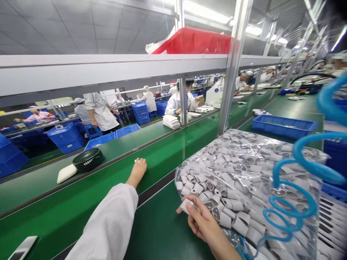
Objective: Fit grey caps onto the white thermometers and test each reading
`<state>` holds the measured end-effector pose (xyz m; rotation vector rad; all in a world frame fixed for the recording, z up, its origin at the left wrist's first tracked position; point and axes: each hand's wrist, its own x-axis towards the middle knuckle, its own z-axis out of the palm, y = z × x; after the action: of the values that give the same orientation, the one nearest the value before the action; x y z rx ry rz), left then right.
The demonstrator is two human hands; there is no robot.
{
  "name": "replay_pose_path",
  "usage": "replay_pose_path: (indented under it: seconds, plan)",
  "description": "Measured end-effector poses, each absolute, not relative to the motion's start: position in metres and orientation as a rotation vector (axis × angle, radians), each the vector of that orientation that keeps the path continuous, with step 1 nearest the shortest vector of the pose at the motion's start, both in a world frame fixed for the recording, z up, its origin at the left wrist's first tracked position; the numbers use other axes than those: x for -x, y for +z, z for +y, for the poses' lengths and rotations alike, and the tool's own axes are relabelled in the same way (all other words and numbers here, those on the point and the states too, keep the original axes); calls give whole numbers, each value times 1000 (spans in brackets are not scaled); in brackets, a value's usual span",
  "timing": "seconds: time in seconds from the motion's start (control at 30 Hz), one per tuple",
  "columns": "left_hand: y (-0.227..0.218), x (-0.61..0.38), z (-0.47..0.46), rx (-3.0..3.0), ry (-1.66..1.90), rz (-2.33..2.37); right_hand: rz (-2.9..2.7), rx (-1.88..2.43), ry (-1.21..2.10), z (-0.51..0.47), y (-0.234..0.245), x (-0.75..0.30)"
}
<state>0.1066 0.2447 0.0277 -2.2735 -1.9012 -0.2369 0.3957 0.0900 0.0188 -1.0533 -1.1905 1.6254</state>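
My left hand [138, 170] reaches out in a white sleeve over the green conveyor belt [81, 202], fingers closed over a small white piece at its tip. My right hand [202, 220] is near the front, pinching a small white plastic part [186, 206]. It rests against a large clear bag [244, 173] filled with several grey-white tubular parts.
A black round fan [88, 159] and a white pad [66, 173] lie on the far belt. A blue coiled hose [306, 180] hangs at the right. Blue trays [283, 126] sit behind the bag. A white flat piece [23, 247] lies bottom left. People in white coats work across the line.
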Motion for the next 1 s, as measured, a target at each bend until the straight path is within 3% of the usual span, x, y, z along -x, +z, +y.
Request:
replay_pose_path:
  seconds: [0.3,0.43,0.57,0.77,1.0]
  plan:
    - [37,-109,161,2083,-1572,-2631,-1372,1017,1227,101,8,-393]
    - [48,-131,94,1797,-2321,-2692,-1321,999,1109,104,5,-388]
    - [86,-149,22,1522,-2862,-2611,-1298,947,1123,101,16,-370]
    - [147,-159,-68,1677,-3135,-2283,-1306,724,1271,76,93,-317]
    - [163,-169,-110,1942,-3125,-1720,-1348,324,1334,6,182,-299]
